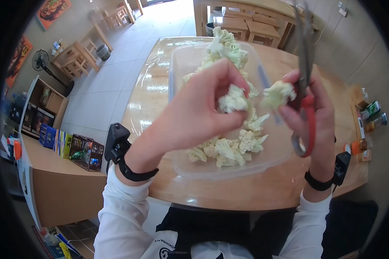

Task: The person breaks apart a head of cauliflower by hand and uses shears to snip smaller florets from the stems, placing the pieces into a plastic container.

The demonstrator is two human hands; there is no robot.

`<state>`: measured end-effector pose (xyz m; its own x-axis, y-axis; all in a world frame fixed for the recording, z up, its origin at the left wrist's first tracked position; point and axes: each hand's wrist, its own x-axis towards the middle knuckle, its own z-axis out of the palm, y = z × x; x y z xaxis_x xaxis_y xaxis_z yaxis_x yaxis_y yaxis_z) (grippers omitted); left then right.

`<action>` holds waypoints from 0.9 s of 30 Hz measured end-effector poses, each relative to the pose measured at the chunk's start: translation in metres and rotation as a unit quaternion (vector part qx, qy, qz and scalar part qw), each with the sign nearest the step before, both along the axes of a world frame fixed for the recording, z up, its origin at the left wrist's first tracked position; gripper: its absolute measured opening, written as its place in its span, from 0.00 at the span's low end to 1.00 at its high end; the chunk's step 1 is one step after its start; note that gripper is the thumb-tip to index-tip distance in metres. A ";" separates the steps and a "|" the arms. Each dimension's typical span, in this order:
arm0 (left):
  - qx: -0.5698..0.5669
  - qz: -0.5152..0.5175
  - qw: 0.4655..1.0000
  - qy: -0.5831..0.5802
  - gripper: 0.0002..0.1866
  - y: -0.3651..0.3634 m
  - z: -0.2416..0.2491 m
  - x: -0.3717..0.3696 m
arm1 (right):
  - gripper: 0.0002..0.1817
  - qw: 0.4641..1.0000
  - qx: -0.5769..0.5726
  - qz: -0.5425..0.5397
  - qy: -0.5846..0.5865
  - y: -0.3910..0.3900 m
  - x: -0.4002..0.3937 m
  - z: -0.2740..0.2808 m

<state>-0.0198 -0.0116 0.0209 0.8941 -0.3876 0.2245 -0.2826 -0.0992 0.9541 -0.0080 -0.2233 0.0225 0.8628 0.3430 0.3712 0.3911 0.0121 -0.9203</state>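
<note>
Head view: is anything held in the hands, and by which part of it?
The left hand pinches a cauliflower piece by its sides. The right hand pinches another piece by its edge and holds scissors near the pivot.

The scissors [306, 64] are blurred, and their blade tips run out at the top edge — how far apart they stand, I cannot tell. The right hand's [315, 110] fingers hide part of the red handle, and the floret [278, 93] they pinch is smeared. The left hand [203, 105] covers part of its own blurred floret [232, 100], and with its wrist hides some of the cauliflower [227, 149] and a stretch of the container's rim [203, 176]. The lower poster [19, 58] fades into the dark lens border; labels on the bottles [378, 122] are too small to read, and the bottom edge cuts off the person's clothing [203, 224]
</note>
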 end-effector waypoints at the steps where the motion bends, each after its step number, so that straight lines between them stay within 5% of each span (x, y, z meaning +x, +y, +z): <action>1: 0.073 0.005 0.997 -0.025 0.17 0.004 0.007 0.000 | 0.24 0.999 -0.026 -0.022 0.001 -0.007 0.004 0.002; 4: 0.183 -0.039 0.977 -0.106 0.23 0.017 0.008 -0.004 | 0.20 0.997 -0.057 -0.041 0.015 -0.018 0.009 0.005; 6: 0.320 0.020 0.926 -0.198 0.28 0.021 -0.001 -0.005 | 0.19 0.986 -0.146 0.004 0.076 -0.024 0.016 0.004; 8: 0.385 0.038 0.900 -0.201 0.32 0.023 -0.008 -0.005 | 0.19 0.987 -0.150 -0.027 0.056 -0.020 0.017 -0.001; 10: 0.571 0.059 0.813 -0.104 0.30 0.019 -0.014 -0.002 | 0.19 0.986 -0.154 -0.060 0.035 -0.015 0.016 -0.002; 14: 0.571 0.010 0.819 -0.048 0.24 0.017 -0.026 0.011 | 0.19 0.990 -0.130 -0.010 0.047 -0.010 0.011 -0.004; 23: 0.305 0.047 0.946 -0.099 0.19 0.025 0.006 0.008 | 0.19 0.994 -0.077 -0.009 0.083 -0.008 0.010 -0.002; 27: 0.211 0.167 0.907 -0.323 0.21 0.013 0.014 0.002 | 0.22 0.990 -0.020 -0.002 0.142 0.002 0.002 0.004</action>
<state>-0.0176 0.0014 0.0348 0.7119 -0.2924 0.6385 -0.6565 -0.6001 0.4571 -0.0064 -0.2217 0.0268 0.9318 0.3493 0.0990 0.1157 -0.0273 -0.9929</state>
